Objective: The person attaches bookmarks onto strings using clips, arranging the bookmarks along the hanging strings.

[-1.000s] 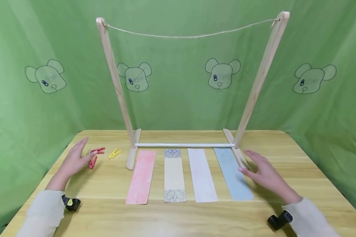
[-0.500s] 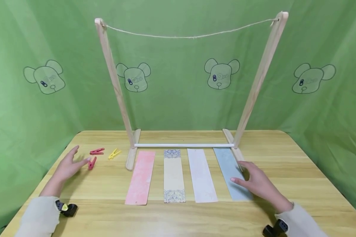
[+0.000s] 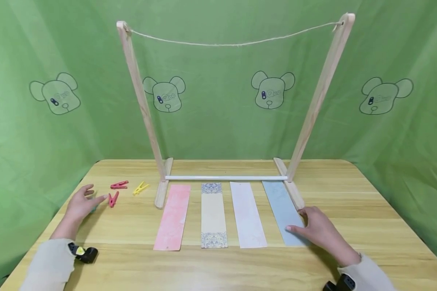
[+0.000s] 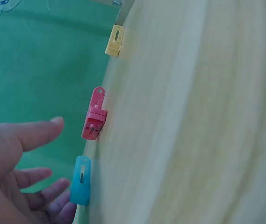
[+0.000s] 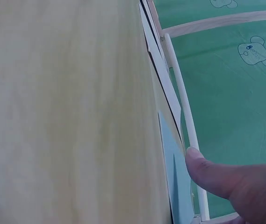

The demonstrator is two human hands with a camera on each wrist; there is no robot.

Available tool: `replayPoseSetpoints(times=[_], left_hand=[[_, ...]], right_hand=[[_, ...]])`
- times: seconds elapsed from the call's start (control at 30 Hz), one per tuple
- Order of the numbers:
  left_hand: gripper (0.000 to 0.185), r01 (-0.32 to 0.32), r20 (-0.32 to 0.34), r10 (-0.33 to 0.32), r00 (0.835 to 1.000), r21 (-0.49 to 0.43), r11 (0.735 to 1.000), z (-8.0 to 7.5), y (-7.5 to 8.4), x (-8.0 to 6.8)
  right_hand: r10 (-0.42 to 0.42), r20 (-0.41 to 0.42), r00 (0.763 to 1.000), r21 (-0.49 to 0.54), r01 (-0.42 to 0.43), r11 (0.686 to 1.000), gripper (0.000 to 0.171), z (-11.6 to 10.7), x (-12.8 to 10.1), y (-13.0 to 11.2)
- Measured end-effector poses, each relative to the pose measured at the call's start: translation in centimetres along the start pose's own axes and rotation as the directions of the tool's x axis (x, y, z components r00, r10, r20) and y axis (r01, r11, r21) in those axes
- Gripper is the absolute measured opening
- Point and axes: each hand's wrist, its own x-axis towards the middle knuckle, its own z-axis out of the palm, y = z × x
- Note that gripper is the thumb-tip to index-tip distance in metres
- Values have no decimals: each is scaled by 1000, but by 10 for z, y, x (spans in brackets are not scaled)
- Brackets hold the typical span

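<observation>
Matt paper strips (image 3: 214,215) on a smooth wooden table (image 3: 349,194) (clothespins (image 4: 94,114) glossy plastic).

Person, two arms in view. Left hand (image 3: 81,204): bare, no rings or glove. Right hand (image 3: 318,231): bare likewise. Sleeves (image 3: 49,264): pale beige, soft knit, long, ending at the wrists. Wrist cameras (image 3: 83,253): small black units, one strapped under each cuff; the left one bears a yellow mark.

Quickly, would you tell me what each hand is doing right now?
Left hand: open, holding nothing, beside a blue clothespin.
Right hand: open, fingers resting on the blue paper strip.
</observation>
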Motion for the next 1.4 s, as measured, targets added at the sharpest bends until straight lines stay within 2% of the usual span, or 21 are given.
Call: replayPoseSetpoints(times=[0.13,0.23,0.37,0.5,0.67,0.93,1.07,1.27,1.4], left_hand=[[81,77,-9,-78,997,-18,997,0,-3,2],[80,102,-5,-102,995,-44,994,0,-6,4],[79,95,-9,-95,995,-30,995,0,-6,6],[78,84,-11,-84,996,21,996,-1,-4,7],[74,77,-41,-73,996,97,992,0,-6,8],[64,107,-48,-101,994,127,986,4,-6,8],[57,118,-70,-107,992,164,979,5,-5,8],[34,83,-65,-68,996,268,960,-1,-4,10],[38,92,-40,-84,996,272,958,-6,-6,9]], right_hand=[[13,10,1000,-20,-13,1000,78,2,1,-1],[14,19,1000,-27,-13,1000,78,3,4,-4],[41,66,997,-1,-41,999,68,2,10,-10],[58,116,992,38,-63,997,56,0,15,-14],[41,140,989,52,-49,997,47,-1,18,-11],[30,173,985,122,-52,991,37,-5,21,-2],[2,206,978,217,-48,975,24,-7,25,8],[-62,281,958,402,-59,914,13,-14,31,23],[-80,300,951,455,-69,888,15,-15,33,28]])
